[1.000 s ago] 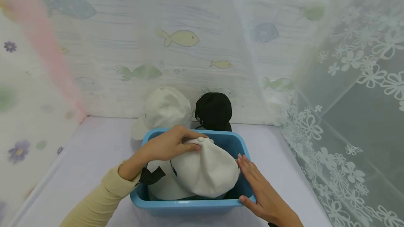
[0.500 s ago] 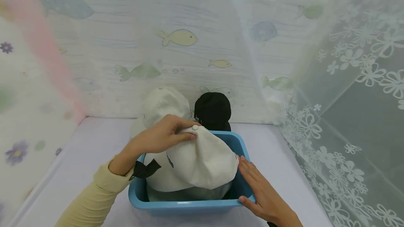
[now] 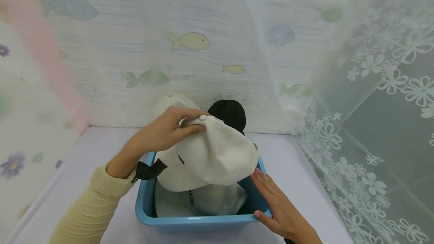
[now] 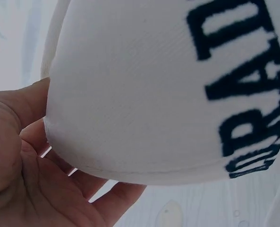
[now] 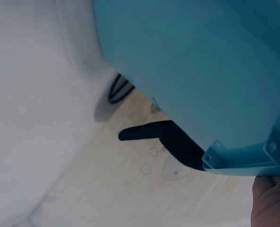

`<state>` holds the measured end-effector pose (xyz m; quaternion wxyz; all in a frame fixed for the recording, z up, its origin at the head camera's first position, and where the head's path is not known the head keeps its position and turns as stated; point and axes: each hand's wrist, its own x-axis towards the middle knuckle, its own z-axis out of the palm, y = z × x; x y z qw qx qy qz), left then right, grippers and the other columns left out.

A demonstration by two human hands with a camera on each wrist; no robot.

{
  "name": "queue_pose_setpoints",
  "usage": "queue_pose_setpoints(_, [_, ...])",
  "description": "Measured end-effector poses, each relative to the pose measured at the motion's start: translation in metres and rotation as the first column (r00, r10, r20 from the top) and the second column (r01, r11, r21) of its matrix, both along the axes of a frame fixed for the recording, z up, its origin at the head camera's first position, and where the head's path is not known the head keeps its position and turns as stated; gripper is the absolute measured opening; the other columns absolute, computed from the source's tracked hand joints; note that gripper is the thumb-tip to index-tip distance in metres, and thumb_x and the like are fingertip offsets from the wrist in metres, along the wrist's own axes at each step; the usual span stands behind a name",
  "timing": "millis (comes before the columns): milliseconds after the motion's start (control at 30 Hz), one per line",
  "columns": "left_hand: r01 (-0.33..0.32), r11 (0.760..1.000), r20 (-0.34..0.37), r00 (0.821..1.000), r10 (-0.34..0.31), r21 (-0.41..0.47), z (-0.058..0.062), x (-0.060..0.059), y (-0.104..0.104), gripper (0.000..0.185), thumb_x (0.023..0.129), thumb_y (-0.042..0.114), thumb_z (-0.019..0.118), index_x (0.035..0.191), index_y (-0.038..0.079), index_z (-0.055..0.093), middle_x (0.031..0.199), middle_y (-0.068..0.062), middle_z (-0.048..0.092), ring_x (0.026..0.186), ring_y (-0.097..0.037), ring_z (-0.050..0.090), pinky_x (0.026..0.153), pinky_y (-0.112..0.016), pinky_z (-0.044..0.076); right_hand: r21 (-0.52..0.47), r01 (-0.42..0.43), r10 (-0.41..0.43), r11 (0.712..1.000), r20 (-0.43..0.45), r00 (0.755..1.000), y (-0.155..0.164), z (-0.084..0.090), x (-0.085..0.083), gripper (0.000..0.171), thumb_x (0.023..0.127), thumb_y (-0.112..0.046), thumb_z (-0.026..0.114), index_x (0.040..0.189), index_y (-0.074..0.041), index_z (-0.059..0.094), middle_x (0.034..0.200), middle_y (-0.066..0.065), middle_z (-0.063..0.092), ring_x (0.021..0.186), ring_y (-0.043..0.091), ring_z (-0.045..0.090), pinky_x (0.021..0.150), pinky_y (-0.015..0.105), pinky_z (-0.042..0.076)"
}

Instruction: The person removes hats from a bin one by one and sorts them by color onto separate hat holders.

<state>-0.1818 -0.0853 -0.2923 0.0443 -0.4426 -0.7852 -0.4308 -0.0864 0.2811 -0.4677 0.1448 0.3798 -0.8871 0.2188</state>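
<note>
My left hand (image 3: 161, 129) pinches a white baseball cap (image 3: 220, 153) by the top of its crown, close to the button. The cap hangs tilted over a blue plastic bin (image 3: 196, 220), its brim toward the left. Dark embroidered letters on this cap (image 4: 121, 104) fill the right of the left wrist view. Inside the bin lies another pale cap (image 3: 217, 200) with dark lettering, partly hidden under the raised one. With straight fingers, my right hand (image 3: 281, 210) rests on the bin's right rim; the right wrist view catches part of that hand (image 5: 273, 203) beside the rim.
Behind the bin stand a white cap (image 3: 171, 102), mostly hidden by my left hand, and a black cap (image 3: 228, 114). A white cloth covers the table (image 3: 281, 150). Curtains with fish and flower prints enclose the back and sides.
My left hand has lifted the white cap up and slightly left out of the bin, uncovering the pale cap beneath. The right hand has stayed on the rim.
</note>
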Motion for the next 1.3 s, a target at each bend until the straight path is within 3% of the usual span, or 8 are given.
queue_pose_setpoints(233, [-0.055, 0.995, -0.038, 0.998, 0.058, 0.084, 0.009, 0.002, -0.009, 0.031, 0.098, 0.011, 0.068, 0.128, 0.012, 0.071, 0.118, 0.004, 0.073, 0.100, -0.009, 0.066, 0.084, -0.027, 0.056, -0.003, -0.003, 0.003, 1.000, 0.006, 1.000, -0.002, -0.001, 0.001, 0.073, 0.106, -0.047, 0.047, 0.160, -0.002, 0.026, 0.166, 0.014, 0.029, 0.157, 0.024, 0.019, 0.126, 0.022, 0.003])
queue_pose_setpoints(333, [-0.119, 0.984, -0.056, 0.990, 0.127, 0.130, 0.014, 0.005, -0.016, 0.031, 0.099, 0.009, 0.067, 0.130, 0.013, 0.070, 0.119, 0.003, 0.073, 0.100, -0.009, 0.067, 0.084, -0.025, 0.056, -0.010, -0.014, 0.014, 1.000, 0.004, 1.000, -0.002, -0.001, 0.001, 0.073, 0.107, -0.046, 0.046, 0.159, 0.000, 0.027, 0.167, 0.014, 0.028, 0.156, 0.025, 0.019, 0.126, 0.023, 0.004])
queue_pose_setpoints(500, [-0.310, 0.926, -0.066, 0.942, 0.330, 0.218, 0.025, 0.007, -0.029, 0.034, 0.101, 0.011, 0.065, 0.134, 0.013, 0.068, 0.121, -0.003, 0.072, 0.098, -0.007, 0.066, 0.084, -0.019, 0.053, -0.025, -0.030, 0.030, 0.999, -0.009, 1.000, -0.003, -0.001, 0.000, 0.073, 0.107, -0.047, 0.044, 0.157, 0.005, 0.029, 0.166, 0.015, 0.029, 0.156, 0.026, 0.020, 0.126, 0.024, 0.004])
queue_pose_setpoints(633, [-0.406, 0.875, -0.051, 0.900, 0.433, 0.263, 0.030, -0.001, -0.039, 0.035, 0.101, 0.013, 0.064, 0.136, 0.011, 0.067, 0.125, -0.009, 0.070, 0.099, -0.005, 0.063, 0.085, -0.016, 0.050, -0.033, -0.029, 0.028, 0.999, -0.018, 0.999, -0.003, 0.000, -0.002, 0.074, 0.107, -0.049, 0.043, 0.157, 0.004, 0.030, 0.166, 0.015, 0.030, 0.156, 0.027, 0.021, 0.126, 0.024, 0.004])
queue_pose_setpoints(767, [-0.447, 0.856, -0.044, 0.880, 0.473, 0.261, 0.029, -0.020, -0.048, 0.034, 0.102, 0.015, 0.063, 0.135, 0.009, 0.067, 0.124, -0.012, 0.071, 0.095, -0.003, 0.063, 0.081, -0.015, 0.049, -0.034, -0.023, 0.023, 0.999, -0.016, 1.000, -0.004, 0.000, -0.003, 0.074, 0.107, -0.049, 0.043, 0.158, 0.003, 0.031, 0.166, 0.014, 0.030, 0.156, 0.027, 0.022, 0.126, 0.024, 0.004])
queue_pose_setpoints(867, [-0.457, 0.859, -0.030, 0.879, 0.476, 0.232, 0.027, -0.037, -0.055, 0.034, 0.102, 0.017, 0.062, 0.136, 0.010, 0.067, 0.126, -0.013, 0.070, 0.095, -0.002, 0.062, 0.081, -0.015, 0.049, -0.041, -0.026, 0.026, 0.999, -0.004, 1.000, -0.004, -0.001, -0.003, 0.074, 0.106, -0.048, 0.045, 0.158, 0.001, 0.030, 0.166, 0.014, 0.030, 0.156, 0.027, 0.022, 0.126, 0.024, 0.003])
queue_pose_setpoints(1100, [-0.443, 0.886, 0.030, 0.896, 0.443, 0.141, 0.014, -0.084, -0.067, 0.036, 0.103, 0.017, 0.062, 0.137, 0.011, 0.065, 0.130, -0.014, 0.068, 0.098, -0.001, 0.062, 0.082, -0.016, 0.048, -0.042, -0.030, 0.029, 0.999, -0.005, 1.000, -0.004, -0.002, -0.004, 0.073, 0.105, -0.046, 0.049, 0.158, 0.002, 0.030, 0.166, 0.014, 0.030, 0.156, 0.026, 0.022, 0.126, 0.024, 0.004])
queue_pose_setpoints(1300, [-0.401, 0.915, 0.079, 0.914, 0.397, 0.039, -0.012, -0.119, -0.066, 0.039, 0.104, 0.019, 0.060, 0.142, 0.009, 0.061, 0.134, -0.014, 0.066, 0.115, -0.019, 0.061, 0.091, -0.029, 0.049, -0.039, -0.003, 0.004, 0.999, 0.034, 0.999, -0.002, -0.004, -0.002, 0.073, 0.104, -0.043, 0.053, 0.160, -0.003, 0.028, 0.166, 0.011, 0.029, 0.156, 0.024, 0.020, 0.126, 0.022, 0.003])
